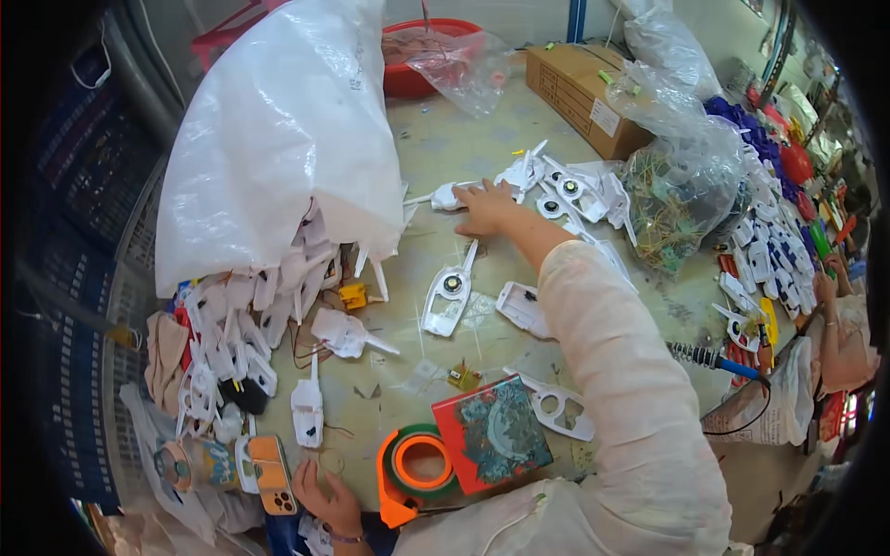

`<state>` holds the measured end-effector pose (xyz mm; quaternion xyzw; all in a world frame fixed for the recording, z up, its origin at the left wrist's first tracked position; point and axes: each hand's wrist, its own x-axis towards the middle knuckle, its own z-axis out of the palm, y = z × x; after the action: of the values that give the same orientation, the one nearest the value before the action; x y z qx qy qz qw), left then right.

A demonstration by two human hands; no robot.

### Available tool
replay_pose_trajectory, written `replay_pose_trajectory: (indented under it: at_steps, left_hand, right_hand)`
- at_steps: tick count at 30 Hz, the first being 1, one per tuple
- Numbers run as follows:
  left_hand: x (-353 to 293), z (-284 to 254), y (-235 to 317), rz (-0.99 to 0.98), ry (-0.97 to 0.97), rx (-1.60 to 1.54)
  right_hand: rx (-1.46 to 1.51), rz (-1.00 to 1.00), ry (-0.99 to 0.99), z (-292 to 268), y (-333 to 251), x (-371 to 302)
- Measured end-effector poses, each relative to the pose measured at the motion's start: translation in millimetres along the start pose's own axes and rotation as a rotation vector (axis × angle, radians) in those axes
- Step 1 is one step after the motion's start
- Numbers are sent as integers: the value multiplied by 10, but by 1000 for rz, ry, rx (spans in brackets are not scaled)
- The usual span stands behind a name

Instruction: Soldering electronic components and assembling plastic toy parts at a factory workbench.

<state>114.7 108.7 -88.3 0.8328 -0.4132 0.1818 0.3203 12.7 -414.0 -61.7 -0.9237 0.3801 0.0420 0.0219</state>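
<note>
My right arm stretches across the table. My right hand [487,206] lies with fingers spread over a white plastic housing [448,196], at the near edge of a cluster of similar white parts [570,188] with round black centres. By the table's front edge, my left hand [329,505] rests with its fingers apart and nothing in them, beside an orange phone [274,474]. Between my hands lie a white housing with a round black part [448,287], another white shell [524,308] partly behind my sleeve, and a long-handled white housing [308,412].
A big white sack [287,130] spills white parts [241,324] at left. Nearer me are a tape dispenser [394,482] and a red box [491,434]. A soldering iron [714,360] lies at right, by a bag of wires [667,204]. A co-worker's arm [834,324] shows far right.
</note>
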Motion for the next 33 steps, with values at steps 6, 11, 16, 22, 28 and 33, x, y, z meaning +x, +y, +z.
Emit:
replay_pose_trajectory:
  at_steps: [6, 11, 16, 22, 28, 33]
  left_hand:
    - [-12, -45, -3, -56, -35, 9]
    - [12, -46, -6, -19, -52, 13]
    - [14, -22, -5, -10, -32, -30]
    - [-12, -18, -20, -37, -47, -20]
    - [-13, -38, -21, -51, -53, -33]
    - [26, -41, -1, -52, -20, -75]
  right_hand:
    - [88, -422, -666, -351, -14, -443]
    - [641, -229, -534, -850, 598, -641]
    - [376, 445, 234, -411, 1448, -40]
    - [382, 289, -43, -70, 1234, 20]
    - [278, -160, -397, -257, 598, -694]
    - [221, 211, -24, -931, 1291, -969]
